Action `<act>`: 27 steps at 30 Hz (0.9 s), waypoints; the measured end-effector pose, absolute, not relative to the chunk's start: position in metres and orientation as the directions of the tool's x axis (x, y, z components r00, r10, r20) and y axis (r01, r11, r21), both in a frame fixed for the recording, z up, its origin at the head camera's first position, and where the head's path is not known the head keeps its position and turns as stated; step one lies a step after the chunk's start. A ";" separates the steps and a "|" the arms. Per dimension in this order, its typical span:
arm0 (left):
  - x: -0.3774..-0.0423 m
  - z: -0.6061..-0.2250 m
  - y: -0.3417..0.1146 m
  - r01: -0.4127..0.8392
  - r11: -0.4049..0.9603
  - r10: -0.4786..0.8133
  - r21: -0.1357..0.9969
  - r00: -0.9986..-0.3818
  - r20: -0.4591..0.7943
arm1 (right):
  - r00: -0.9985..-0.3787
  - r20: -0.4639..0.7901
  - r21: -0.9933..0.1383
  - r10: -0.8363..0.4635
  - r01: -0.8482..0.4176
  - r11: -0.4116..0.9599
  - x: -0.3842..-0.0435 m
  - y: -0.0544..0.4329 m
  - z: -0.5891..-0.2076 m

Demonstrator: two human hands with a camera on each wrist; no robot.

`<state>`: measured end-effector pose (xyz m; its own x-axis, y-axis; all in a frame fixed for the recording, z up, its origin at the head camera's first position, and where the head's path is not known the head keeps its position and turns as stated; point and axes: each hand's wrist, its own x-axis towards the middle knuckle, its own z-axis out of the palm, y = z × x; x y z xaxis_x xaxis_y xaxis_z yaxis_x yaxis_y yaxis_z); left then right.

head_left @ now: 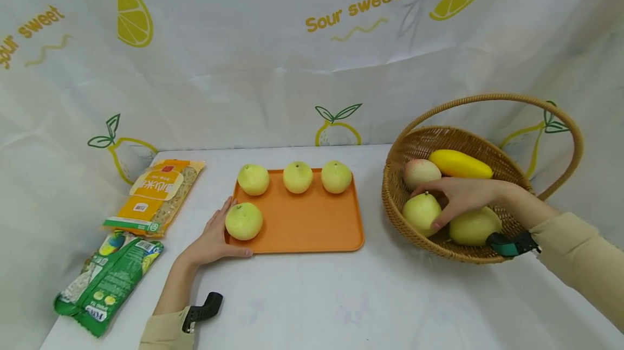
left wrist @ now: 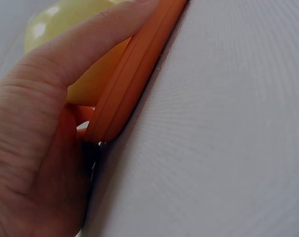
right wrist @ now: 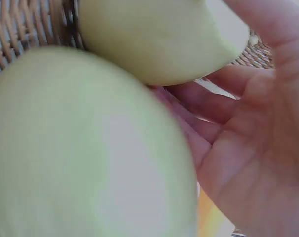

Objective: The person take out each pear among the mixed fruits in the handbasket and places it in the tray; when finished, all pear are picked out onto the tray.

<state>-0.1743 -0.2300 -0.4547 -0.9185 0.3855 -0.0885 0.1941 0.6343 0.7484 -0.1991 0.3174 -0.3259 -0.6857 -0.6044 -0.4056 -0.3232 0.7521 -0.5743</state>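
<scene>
An orange tray [head_left: 312, 220] lies on the white table with several round yellow-green pears on it. Three stand along its back edge, among them the middle pear [head_left: 298, 177]; another pear [head_left: 244, 221] sits at the front left. My left hand [head_left: 214, 239] holds the tray's front left corner, the thumb [left wrist: 90, 42] over the front rim. Inside the wicker basket [head_left: 409, 233] on the right, my right hand [head_left: 460, 195] grips a pear [head_left: 422, 213] between thumb and fingers. That pear [right wrist: 159, 42] still touches the basket's contents; a larger yellow-green fruit [head_left: 475, 226] lies beside it, under the wrist.
A pinkish peach [head_left: 421, 173] and a long yellow fruit [head_left: 460, 164] lie at the back of the basket, beneath its tall arched handle [head_left: 507, 97]. Left of the tray are an orange food packet [head_left: 156, 193] and a green packet [head_left: 109, 279]. A printed curtain [head_left: 244, 95] hangs behind.
</scene>
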 end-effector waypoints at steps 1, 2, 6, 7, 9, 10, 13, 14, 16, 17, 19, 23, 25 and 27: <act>-0.174 -0.454 -0.230 0.195 0.634 0.386 0.748 -0.918 -0.088 | -0.690 -0.396 -0.571 -0.606 -0.332 0.751 -0.199 0.316 -0.326; -0.174 -0.454 -0.230 0.193 0.635 0.386 0.748 -0.918 -0.090 | -0.694 -0.388 -0.565 -0.607 -0.341 0.751 -0.198 0.315 -0.327; -0.173 -0.453 -0.230 0.181 0.637 0.379 0.749 -0.920 -0.099 | -0.684 -0.366 -0.579 -0.631 -0.363 0.730 -0.196 0.308 -0.325; -0.173 -0.453 -0.230 0.178 0.637 0.376 0.750 -0.921 -0.101 | -0.682 -0.364 -0.580 -0.635 -0.367 0.727 -0.195 0.307 -0.325; -0.173 -0.453 -0.230 0.180 0.636 0.378 0.751 -0.920 -0.099 | -0.676 -0.371 -0.571 -0.636 -0.375 0.731 -0.194 0.304 -0.323; -0.173 -0.453 -0.230 0.183 0.635 0.380 0.751 -0.920 -0.097 | -0.676 -0.376 -0.562 -0.634 -0.377 0.736 -0.194 0.303 -0.323; -0.173 -0.454 -0.229 0.190 0.630 0.385 0.753 -0.919 -0.090 | -0.677 -0.389 -0.542 -0.624 -0.380 0.750 -0.193 0.300 -0.321; -0.173 -0.454 -0.229 0.192 0.630 0.386 0.753 -0.918 -0.088 | -0.677 -0.397 -0.540 -0.620 -0.374 0.754 -0.192 0.300 -0.321; -0.173 -0.454 -0.229 0.193 0.633 0.385 0.750 -0.919 -0.088 | -0.675 -0.398 -0.557 -0.622 -0.361 0.748 -0.191 0.300 -0.319; -0.174 -0.455 -0.229 0.193 0.635 0.384 0.748 -0.919 -0.089 | -0.674 -0.393 -0.570 -0.626 -0.355 0.741 -0.191 0.301 -0.319; -0.174 -0.455 -0.229 0.192 0.638 0.383 0.746 -0.919 -0.091 | -0.672 -0.378 -0.606 -0.637 -0.341 0.719 -0.190 0.302 -0.317; -0.174 -0.455 -0.229 0.182 0.638 0.378 0.748 -0.921 -0.098 | -0.685 -0.336 -0.683 -0.646 -0.295 0.668 -0.190 0.305 -0.312; -0.174 -0.454 -0.229 0.181 0.638 0.376 0.749 -0.922 -0.098 | -0.705 -0.332 -0.698 -0.627 -0.264 0.666 -0.189 0.306 -0.308; -0.174 -0.454 -0.230 0.181 0.638 0.374 0.748 -0.922 -0.096 | -0.726 -0.340 -0.692 -0.598 -0.237 0.681 -0.188 0.307 -0.305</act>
<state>-0.1738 -0.2296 -0.4542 -0.9222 0.3744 -0.0964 0.1808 0.6382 0.7484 -0.1882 0.3067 -0.3045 -0.7261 -0.5979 -0.3396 -0.2372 0.6814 -0.6924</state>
